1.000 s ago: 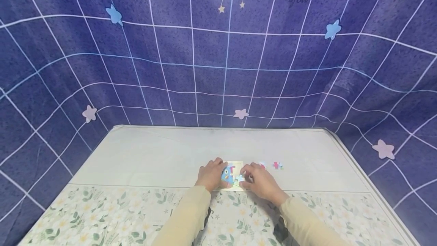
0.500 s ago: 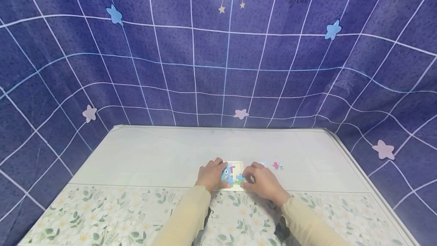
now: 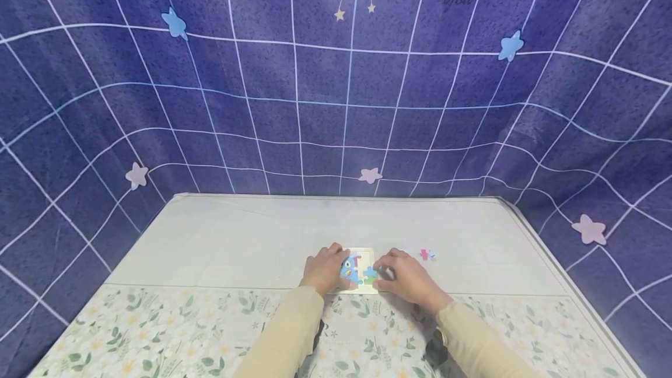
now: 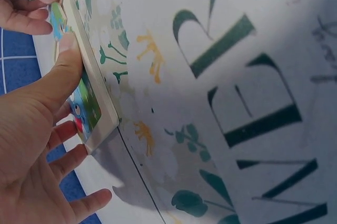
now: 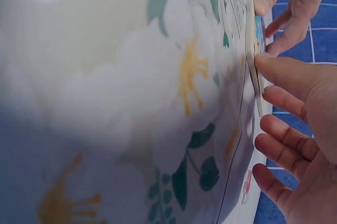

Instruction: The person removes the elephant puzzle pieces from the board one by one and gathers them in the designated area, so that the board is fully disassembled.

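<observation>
Blue starry backdrop, white tabletop (image 3: pixel 236 238), and a small framed puzzle (image 3: pixel 360 269) is being worked just above the floral cloth.

On the left, the puzzle's edge is steadied by the left hand (image 3: pixel 324 268), thumb pressed flat, grip relaxed rather than clenched. At centre, a blue piece (image 3: pixel 370 273) is pressed in under the right hand (image 3: pixel 406 278), fingers loosely bent. Thin, light, stiff card is judged; edges are best pinched. Further right, a loose piece (image 3: pixel 427 254) is left lying.

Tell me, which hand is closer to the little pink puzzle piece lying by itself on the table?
The right hand. It rests at the puzzle board's right side, just short of the pink piece. The left hand holds the board's far-left side, with the whole board between it and that piece.
</observation>
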Demonstrator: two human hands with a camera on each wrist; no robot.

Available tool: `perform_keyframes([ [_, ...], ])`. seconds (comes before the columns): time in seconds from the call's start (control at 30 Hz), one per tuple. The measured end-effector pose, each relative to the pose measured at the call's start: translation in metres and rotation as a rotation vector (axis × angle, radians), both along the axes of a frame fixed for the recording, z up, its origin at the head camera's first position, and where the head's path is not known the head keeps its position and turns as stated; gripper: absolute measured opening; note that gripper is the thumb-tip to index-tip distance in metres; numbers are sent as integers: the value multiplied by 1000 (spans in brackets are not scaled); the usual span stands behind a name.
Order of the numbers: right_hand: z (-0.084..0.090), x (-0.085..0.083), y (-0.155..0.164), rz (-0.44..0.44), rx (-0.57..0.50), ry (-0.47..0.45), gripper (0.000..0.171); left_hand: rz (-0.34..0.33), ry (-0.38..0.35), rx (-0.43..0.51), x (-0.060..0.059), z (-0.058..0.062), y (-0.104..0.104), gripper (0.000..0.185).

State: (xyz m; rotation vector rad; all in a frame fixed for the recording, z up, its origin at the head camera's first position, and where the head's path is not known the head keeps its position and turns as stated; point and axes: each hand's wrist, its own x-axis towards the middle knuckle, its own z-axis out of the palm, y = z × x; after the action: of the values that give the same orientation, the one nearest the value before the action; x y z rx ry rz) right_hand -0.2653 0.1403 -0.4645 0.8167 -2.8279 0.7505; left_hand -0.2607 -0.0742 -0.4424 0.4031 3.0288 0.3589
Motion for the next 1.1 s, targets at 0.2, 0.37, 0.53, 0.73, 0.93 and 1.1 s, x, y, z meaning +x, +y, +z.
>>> perform_keyframes([
  [0.2, 0, 0, -1, -5, -16, -19, 29, -7, 11, 6, 0, -1, 0, 80],
  [0.37, 1, 1, -2, -19, -9, -19, 28, -10, 7, 12, 0, 0, 0, 80],
  [0.53, 0, 1, 1, -4, -1, -9, 28, -11, 1, 2, -1, 1, 1, 79],
  [0.73, -1, -1, 9, -11, -12, -27, 28, -11, 2, -4, -1, 1, 1, 79],
  [0.93, 3, -5, 18, 21, -24, 2, 27, -6, 2, -3, -1, 0, 1, 78],
  [1.1, 9, -9, 27, 35, -42, 0, 27, 1, 14, -2, 0, -1, 2, 77],
])
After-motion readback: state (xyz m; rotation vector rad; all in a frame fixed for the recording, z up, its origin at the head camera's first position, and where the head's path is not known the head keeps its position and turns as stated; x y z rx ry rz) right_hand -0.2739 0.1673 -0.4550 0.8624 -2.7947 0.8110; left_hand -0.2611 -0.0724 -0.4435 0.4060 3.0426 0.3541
